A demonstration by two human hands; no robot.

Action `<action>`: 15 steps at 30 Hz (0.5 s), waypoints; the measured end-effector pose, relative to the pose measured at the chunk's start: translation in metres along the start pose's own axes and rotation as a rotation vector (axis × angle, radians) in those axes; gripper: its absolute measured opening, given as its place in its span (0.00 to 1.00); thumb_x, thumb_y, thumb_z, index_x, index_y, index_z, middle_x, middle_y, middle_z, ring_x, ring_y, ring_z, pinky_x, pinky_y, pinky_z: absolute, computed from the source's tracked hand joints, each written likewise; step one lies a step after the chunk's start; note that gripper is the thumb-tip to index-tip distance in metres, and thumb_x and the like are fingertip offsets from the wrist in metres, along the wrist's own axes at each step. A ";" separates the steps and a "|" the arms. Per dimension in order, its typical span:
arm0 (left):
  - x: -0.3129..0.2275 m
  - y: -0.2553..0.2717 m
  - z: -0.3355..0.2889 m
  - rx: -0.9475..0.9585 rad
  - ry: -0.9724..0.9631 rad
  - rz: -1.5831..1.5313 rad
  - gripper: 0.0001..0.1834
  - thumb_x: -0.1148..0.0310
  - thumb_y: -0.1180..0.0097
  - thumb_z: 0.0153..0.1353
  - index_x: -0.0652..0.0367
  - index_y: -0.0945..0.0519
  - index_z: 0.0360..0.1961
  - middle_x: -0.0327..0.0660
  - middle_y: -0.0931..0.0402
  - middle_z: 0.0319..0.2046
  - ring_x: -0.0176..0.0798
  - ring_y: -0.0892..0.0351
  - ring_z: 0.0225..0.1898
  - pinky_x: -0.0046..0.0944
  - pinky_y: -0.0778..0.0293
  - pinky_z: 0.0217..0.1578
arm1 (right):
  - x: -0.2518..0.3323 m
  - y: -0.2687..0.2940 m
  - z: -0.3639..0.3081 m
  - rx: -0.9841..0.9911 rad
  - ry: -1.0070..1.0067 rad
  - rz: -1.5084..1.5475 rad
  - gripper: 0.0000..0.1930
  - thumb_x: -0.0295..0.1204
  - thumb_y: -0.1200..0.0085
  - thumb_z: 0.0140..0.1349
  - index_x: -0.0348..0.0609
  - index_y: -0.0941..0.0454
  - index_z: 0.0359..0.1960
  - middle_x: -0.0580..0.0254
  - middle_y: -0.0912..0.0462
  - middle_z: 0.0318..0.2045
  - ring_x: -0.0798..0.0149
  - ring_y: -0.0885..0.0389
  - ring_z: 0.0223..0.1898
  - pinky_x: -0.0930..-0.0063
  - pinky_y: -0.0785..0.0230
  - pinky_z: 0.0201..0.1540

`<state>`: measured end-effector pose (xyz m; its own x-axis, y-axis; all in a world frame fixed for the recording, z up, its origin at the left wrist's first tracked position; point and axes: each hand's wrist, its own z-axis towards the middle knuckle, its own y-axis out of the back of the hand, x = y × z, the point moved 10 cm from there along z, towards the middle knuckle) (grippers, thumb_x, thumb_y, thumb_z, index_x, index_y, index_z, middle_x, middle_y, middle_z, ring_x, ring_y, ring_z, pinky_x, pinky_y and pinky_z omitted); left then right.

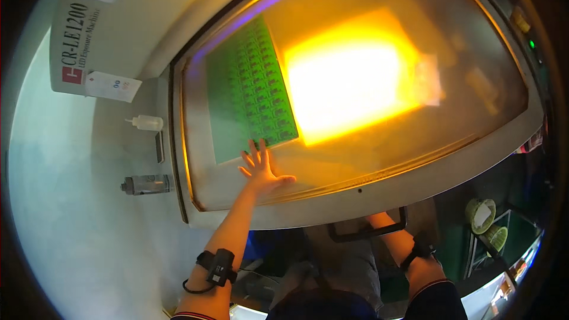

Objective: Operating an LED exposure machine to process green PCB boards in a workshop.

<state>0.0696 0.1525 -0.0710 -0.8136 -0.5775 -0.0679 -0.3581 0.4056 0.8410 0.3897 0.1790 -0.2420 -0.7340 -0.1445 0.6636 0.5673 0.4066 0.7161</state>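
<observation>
My left hand lies with fingers spread on the clear sheet of a large framed machine bed. Its fingertips touch the near edge of a green panel, which carries rows of repeated circuit patterns and looks like a circuit board panel. Below the frame's front edge, my right hand is beside a black bar handle. The frame hides most of that hand, so its fingers and any grip do not show.
Bright yellow light glares on the bed right of the panel. On the pale surface at left are a white squeeze bottle, a thin dark-edged slab and a grey bottle. Two greenish round rolls lie at lower right.
</observation>
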 end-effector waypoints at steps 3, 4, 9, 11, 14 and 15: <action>0.001 0.005 -0.001 -0.012 0.001 -0.006 0.86 0.18 0.37 0.24 0.43 0.78 0.74 0.47 0.92 0.73 0.66 0.96 0.71 0.82 0.80 0.60 | 0.014 -0.006 0.006 -0.021 -0.055 0.022 0.20 0.38 0.37 0.55 0.45 0.19 0.49 0.53 0.17 0.46 0.49 0.18 0.45 0.57 0.25 0.48; 0.000 0.007 -0.001 -0.019 -0.004 -0.006 0.86 0.18 0.37 0.24 0.43 0.78 0.74 0.47 0.92 0.73 0.66 0.96 0.71 0.82 0.80 0.60 | 0.016 -0.007 0.009 -0.022 -0.076 0.026 0.20 0.38 0.37 0.55 0.45 0.19 0.49 0.53 0.17 0.46 0.49 0.18 0.45 0.57 0.25 0.48; -0.014 0.010 -0.001 0.008 -0.052 -0.016 0.83 0.19 0.37 0.29 0.43 0.79 0.73 0.48 0.93 0.73 0.68 0.96 0.71 0.82 0.80 0.60 | 0.010 0.015 0.015 -0.068 -0.154 0.038 0.21 0.39 0.36 0.55 0.45 0.19 0.49 0.53 0.17 0.46 0.50 0.18 0.46 0.57 0.26 0.48; -0.014 0.014 -0.001 -0.021 -0.065 -0.005 0.81 0.19 0.38 0.31 0.43 0.77 0.74 0.48 0.92 0.73 0.69 0.94 0.71 0.82 0.79 0.61 | 0.006 0.020 0.015 -0.080 -0.171 0.077 0.21 0.39 0.36 0.55 0.45 0.19 0.49 0.53 0.17 0.46 0.50 0.18 0.46 0.58 0.26 0.49; -0.031 0.012 -0.013 -0.114 -0.188 0.022 0.74 0.20 0.42 0.38 0.42 0.72 0.75 0.48 0.86 0.75 0.70 0.88 0.72 0.81 0.77 0.62 | -0.039 0.051 -0.020 -0.117 -0.269 0.209 0.22 0.39 0.36 0.54 0.45 0.19 0.50 0.53 0.16 0.46 0.50 0.18 0.46 0.58 0.26 0.49; -0.014 0.025 -0.019 -0.216 -0.221 0.068 0.69 0.21 0.45 0.43 0.40 0.68 0.76 0.47 0.83 0.76 0.70 0.84 0.73 0.80 0.76 0.63 | -0.037 0.046 -0.031 -0.075 -0.312 0.303 0.22 0.39 0.35 0.54 0.45 0.18 0.50 0.53 0.16 0.46 0.50 0.18 0.46 0.58 0.26 0.49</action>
<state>0.0802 0.1573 -0.0386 -0.9205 -0.3769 -0.1028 -0.2134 0.2645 0.9405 0.4547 0.1753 -0.2271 -0.6012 0.2552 0.7572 0.7915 0.3201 0.5206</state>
